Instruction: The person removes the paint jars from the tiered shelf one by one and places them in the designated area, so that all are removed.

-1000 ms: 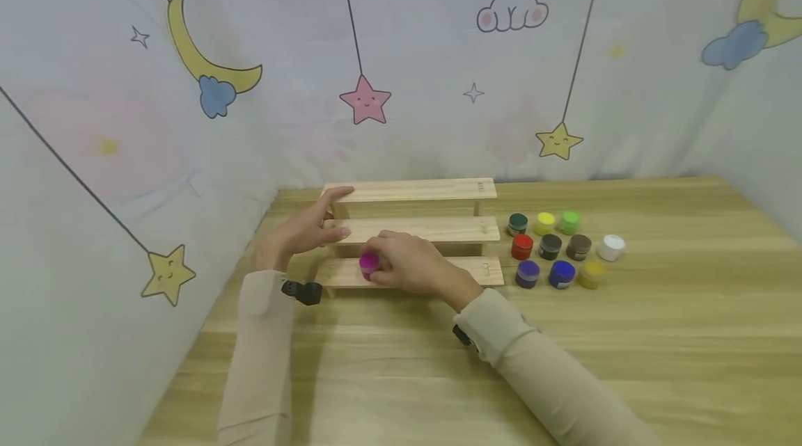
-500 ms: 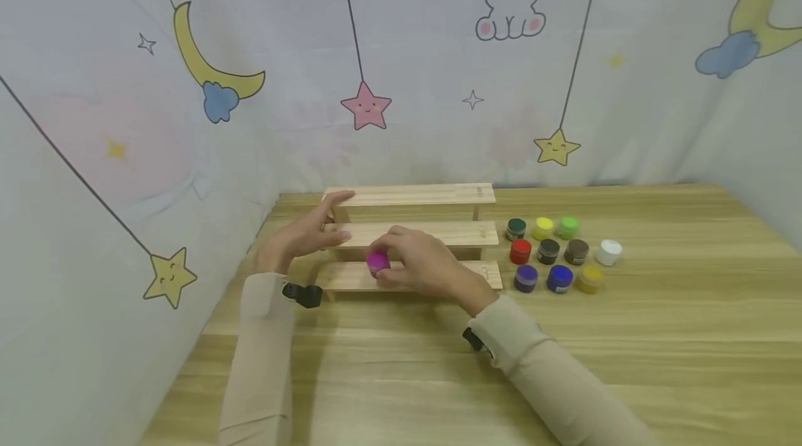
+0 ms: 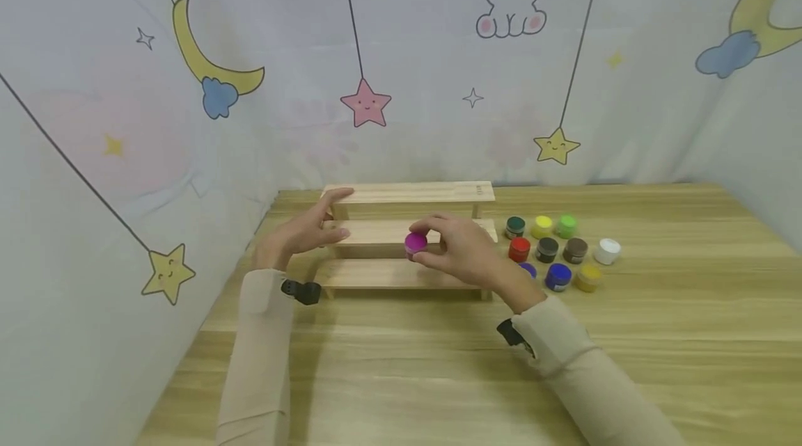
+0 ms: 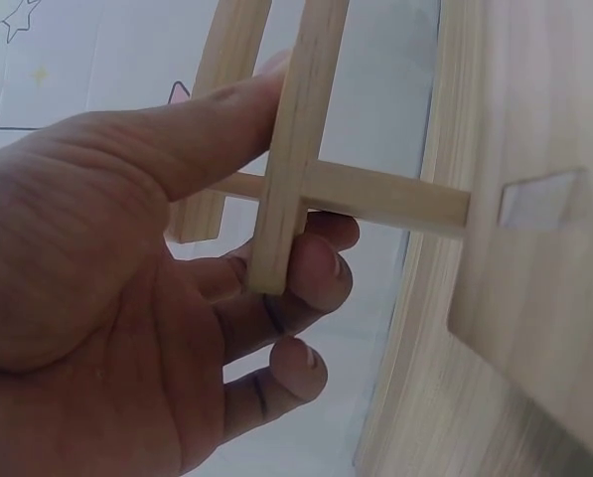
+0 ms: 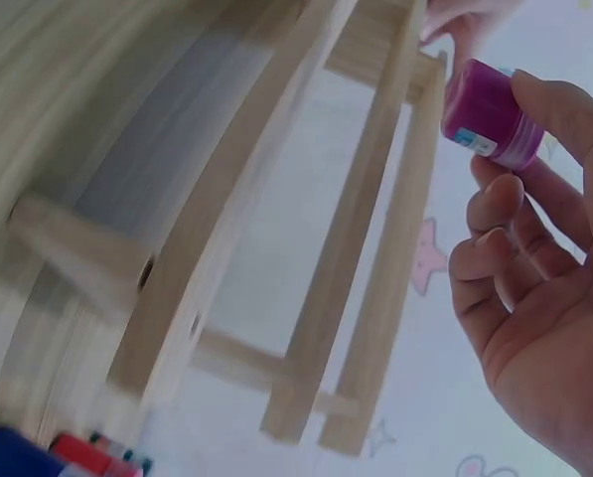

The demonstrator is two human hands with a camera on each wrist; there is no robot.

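Observation:
In the head view, a three-tier wooden rack [image 3: 388,274] stands on the table. My left hand [image 3: 301,234] grips its left end; in the left wrist view the thumb lies on one side of a shelf board [image 4: 296,149] and curled fingers on the other. My right hand [image 3: 462,250] pinches a magenta paint jar [image 3: 415,244] between thumb and fingers, holding it in front of the middle shelf [image 3: 376,232]. The right wrist view shows the jar [image 5: 485,109] clear of the boards, its label partly visible. Part of the rack's right side is hidden behind my right hand.
Several paint jars stand in rows right of the rack, among them red [image 3: 519,249], black [image 3: 547,250], blue [image 3: 558,277] and white [image 3: 608,251]. A purple jar [image 3: 528,270] is partly covered by my right hand. Behind the table hangs a printed curtain [image 3: 426,133].
My right hand has lifted the magenta jar from the bottom shelf and carried it right and up to the height of the middle shelf. The left hand keeps its grip on the rack.

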